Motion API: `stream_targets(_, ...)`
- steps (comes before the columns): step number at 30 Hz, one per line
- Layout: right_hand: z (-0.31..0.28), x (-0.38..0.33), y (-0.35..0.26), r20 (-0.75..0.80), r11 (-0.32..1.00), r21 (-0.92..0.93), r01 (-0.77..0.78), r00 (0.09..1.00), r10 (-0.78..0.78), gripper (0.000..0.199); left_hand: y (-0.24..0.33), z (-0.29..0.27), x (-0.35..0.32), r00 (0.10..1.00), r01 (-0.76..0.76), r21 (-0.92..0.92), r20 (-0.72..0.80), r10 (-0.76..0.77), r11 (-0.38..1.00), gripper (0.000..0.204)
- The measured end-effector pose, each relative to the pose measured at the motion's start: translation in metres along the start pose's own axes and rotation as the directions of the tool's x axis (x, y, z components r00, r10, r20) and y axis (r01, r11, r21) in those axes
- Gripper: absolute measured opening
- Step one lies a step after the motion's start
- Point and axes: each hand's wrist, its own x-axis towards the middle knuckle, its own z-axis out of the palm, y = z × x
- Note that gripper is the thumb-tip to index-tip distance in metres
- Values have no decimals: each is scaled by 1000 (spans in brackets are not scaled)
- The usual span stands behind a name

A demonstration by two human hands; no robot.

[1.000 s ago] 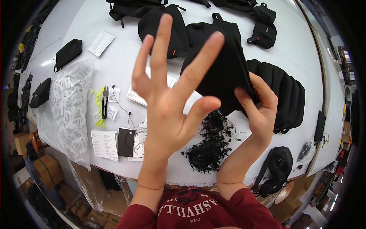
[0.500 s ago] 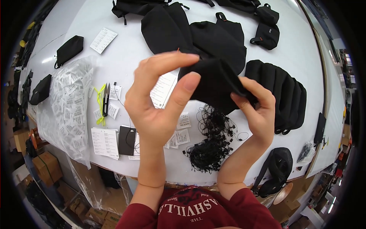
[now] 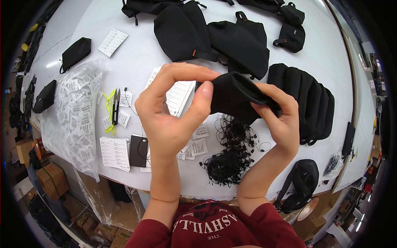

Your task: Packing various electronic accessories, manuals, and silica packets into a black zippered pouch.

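A small black fabric pouch [image 3: 232, 98] is held up above the table, its rim facing up and to the right. My left hand [image 3: 171, 111] pinches its left edge between thumb and fingers. The fingers of my right hand [image 3: 282, 115] are closed on the right side of the rim, the thumb lying below. Under the pouch lies a tangled heap of black tag strings [image 3: 225, 167]. White printed cards [image 3: 180, 97] show behind my left hand, and small white slips [image 3: 197, 147] lie beside its wrist.
Black bags [image 3: 182, 33] lie along the far side; a row of black pouches [image 3: 304, 103] stands at right. Leftward are thread snips [image 3: 116, 107], yellow-green ties [image 3: 109, 111], a clear bag of white packets [image 3: 76, 111], stacked cards [image 3: 114, 153] and a black card [image 3: 138, 151].
The pouch has tilted and sunk slightly, so more of its rim shows. My fingers keep their hold on both sides.
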Motion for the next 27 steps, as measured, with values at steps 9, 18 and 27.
stream_targets(9,-2,0,1,4,999,-22,-31,999,31,31,-3,3,0,999,-25,35,22,24,999,11)
stream_targets(18,-3,0,6,12,999,-20,-35,999,35,30,-2,5,0,1000,3,12,19,-3,1000,11)
stream_targets(27,-2,1,8,-7,999,11,-32,999,32,28,-2,4,2,1000,-9,15,29,9,1000,6)
